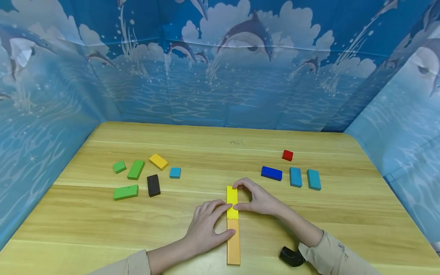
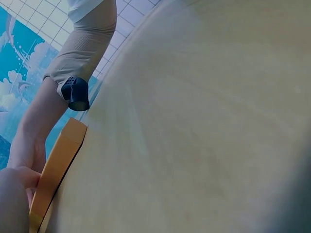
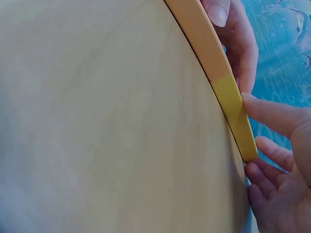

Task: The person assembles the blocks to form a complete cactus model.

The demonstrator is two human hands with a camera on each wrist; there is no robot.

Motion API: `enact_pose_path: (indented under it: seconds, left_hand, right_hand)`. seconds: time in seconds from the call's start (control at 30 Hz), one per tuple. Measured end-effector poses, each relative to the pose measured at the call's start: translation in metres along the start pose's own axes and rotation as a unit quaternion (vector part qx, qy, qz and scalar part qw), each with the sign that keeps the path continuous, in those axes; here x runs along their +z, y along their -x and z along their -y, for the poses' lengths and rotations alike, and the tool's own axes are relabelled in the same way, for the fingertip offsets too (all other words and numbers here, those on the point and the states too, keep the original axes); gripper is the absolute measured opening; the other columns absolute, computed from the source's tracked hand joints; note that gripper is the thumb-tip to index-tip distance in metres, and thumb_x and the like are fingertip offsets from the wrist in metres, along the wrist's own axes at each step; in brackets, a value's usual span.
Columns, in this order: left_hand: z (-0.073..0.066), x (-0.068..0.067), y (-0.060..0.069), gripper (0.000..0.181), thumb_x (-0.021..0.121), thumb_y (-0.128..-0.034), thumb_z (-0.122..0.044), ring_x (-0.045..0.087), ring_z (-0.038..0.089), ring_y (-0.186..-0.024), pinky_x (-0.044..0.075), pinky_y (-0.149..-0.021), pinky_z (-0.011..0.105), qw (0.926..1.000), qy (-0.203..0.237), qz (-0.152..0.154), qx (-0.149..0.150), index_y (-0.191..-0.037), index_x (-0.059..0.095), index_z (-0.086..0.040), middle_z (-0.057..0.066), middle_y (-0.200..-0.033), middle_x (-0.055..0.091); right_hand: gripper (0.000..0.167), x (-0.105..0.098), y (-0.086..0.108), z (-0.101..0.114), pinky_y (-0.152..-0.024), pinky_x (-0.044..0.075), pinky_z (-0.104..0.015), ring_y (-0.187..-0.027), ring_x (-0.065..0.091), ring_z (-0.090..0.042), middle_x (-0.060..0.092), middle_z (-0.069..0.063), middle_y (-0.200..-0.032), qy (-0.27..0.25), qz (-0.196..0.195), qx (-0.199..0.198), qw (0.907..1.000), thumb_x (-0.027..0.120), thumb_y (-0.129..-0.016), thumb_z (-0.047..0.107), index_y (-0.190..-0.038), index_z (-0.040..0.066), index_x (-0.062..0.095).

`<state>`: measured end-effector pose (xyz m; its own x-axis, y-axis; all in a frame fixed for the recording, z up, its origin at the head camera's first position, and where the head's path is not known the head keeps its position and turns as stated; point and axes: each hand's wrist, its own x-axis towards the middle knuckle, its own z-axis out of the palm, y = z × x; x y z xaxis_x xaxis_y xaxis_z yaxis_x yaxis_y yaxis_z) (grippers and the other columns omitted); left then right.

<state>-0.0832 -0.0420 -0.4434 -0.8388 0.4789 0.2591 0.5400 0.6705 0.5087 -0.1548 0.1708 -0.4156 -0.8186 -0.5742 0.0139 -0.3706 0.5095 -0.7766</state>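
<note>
A yellow block (image 1: 232, 212) and an orange block (image 1: 233, 250) lie flat, end to end, in a line on the wooden table. My left hand (image 1: 206, 229) lies at their left side: its index fingertip touches the yellow block and its thumb rests on the orange one. From the right, my right hand (image 1: 261, 198) holds the yellow block, index finger bent at the far end and thumb at the right edge. The right wrist view shows the seam between the orange block (image 3: 206, 41) and the yellow block (image 3: 235, 114), with the right thumb touching the yellow one.
Left of the hands lie several green blocks (image 1: 136, 169), a black block (image 1: 153, 185), an orange-yellow block (image 1: 159, 161) and a small light-blue block (image 1: 175, 172). To the right are a dark-blue block (image 1: 271, 173), two light-blue blocks (image 1: 295, 177) and a red block (image 1: 287, 155).
</note>
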Motion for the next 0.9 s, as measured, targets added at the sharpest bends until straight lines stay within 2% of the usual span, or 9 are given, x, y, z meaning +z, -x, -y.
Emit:
enact_pose_path:
  seconds: [0.1,0.17,0.27,0.37,0.47,0.57,0.67,0.9]
  left_hand:
    - [0.000,0.000,0.000,0.059,0.060,-0.0788,-0.051,0.039,0.015,-0.116,0.030,-0.091,0.038,1.0000,0.002,-0.003,-0.001,-0.129,0.050,-0.021,-0.004,-0.127,0.047]
    - [0.000,0.000,0.000,0.060,0.060,-0.0784,-0.050,0.039,0.014,-0.115,0.030,-0.091,0.037,1.0000,0.003,-0.006,0.001,-0.129,0.050,-0.021,-0.004,-0.127,0.047]
    - [0.000,0.001,0.000,0.059,0.061,-0.0780,-0.050,0.039,0.014,-0.115,0.030,-0.090,0.037,0.9999,0.004,-0.011,0.003,-0.129,0.050,-0.022,-0.005,-0.127,0.047]
    - [0.000,0.001,0.000,0.059,0.061,-0.0778,-0.049,0.039,0.014,-0.115,0.030,-0.090,0.037,0.9999,0.007,-0.012,0.003,-0.129,0.051,-0.022,-0.006,-0.127,0.047]
    - [0.000,0.001,0.000,0.059,0.061,-0.0780,-0.049,0.039,0.014,-0.114,0.029,-0.090,0.037,0.9999,0.006,-0.011,0.002,-0.129,0.051,-0.021,-0.006,-0.127,0.047]
    - [0.000,0.001,0.000,0.059,0.061,-0.0780,-0.049,0.039,0.014,-0.115,0.030,-0.091,0.037,0.9999,0.007,-0.010,0.003,-0.129,0.051,-0.021,-0.005,-0.127,0.047]
    - [-0.001,0.001,0.000,0.060,0.061,-0.0780,-0.049,0.039,0.014,-0.115,0.029,-0.091,0.037,0.9999,0.008,-0.009,0.004,-0.129,0.051,-0.020,-0.005,-0.128,0.048]
    - [0.000,0.001,-0.001,0.060,0.060,-0.0784,-0.050,0.039,0.014,-0.115,0.029,-0.093,0.038,1.0000,0.000,-0.003,0.001,-0.129,0.050,-0.020,-0.006,-0.128,0.047]
  right_hand:
    - [0.048,-0.009,-0.001,0.000,-0.097,0.036,-0.043,-0.109,0.048,-0.020,0.052,-0.002,-0.116,-0.019,0.007,0.003,0.9998,0.073,-0.078,0.027,-0.116,0.011,0.050]
    - [0.048,-0.021,-0.001,0.000,-0.096,0.036,-0.045,-0.110,0.048,-0.024,0.053,-0.005,-0.117,-0.028,-0.005,0.008,0.9995,0.072,-0.079,0.025,-0.119,0.009,0.050]
    - [0.048,-0.047,-0.003,-0.006,-0.094,0.036,-0.049,-0.112,0.048,-0.031,0.052,-0.014,-0.121,-0.022,-0.059,0.016,0.9979,0.068,-0.083,0.023,-0.123,0.004,0.049]
    - [0.047,-0.076,-0.004,-0.015,-0.092,0.035,-0.052,-0.113,0.044,-0.037,0.048,-0.020,-0.125,-0.011,-0.131,0.027,0.9910,0.064,-0.086,0.017,-0.126,0.001,0.047]
    - [0.047,-0.099,-0.004,-0.036,-0.091,0.033,-0.053,-0.113,0.041,-0.040,0.045,-0.022,-0.126,-0.004,-0.190,0.043,0.9809,0.063,-0.087,0.015,-0.128,0.000,0.046]
    - [0.047,-0.113,-0.001,-0.056,-0.090,0.033,-0.053,-0.110,0.041,-0.041,0.043,-0.025,-0.124,0.014,-0.222,0.065,0.9729,0.062,-0.088,0.014,-0.128,-0.003,0.046]
    - [0.048,-0.122,0.002,-0.075,-0.089,0.034,-0.053,-0.108,0.042,-0.042,0.042,-0.027,-0.123,0.037,-0.234,0.086,0.9678,0.061,-0.088,0.015,-0.128,-0.005,0.045]
    - [0.049,-0.136,0.009,-0.094,-0.092,0.034,-0.056,-0.110,0.041,-0.045,0.040,-0.029,-0.124,0.058,-0.213,0.127,0.9670,0.060,-0.089,0.017,-0.129,-0.007,0.043]
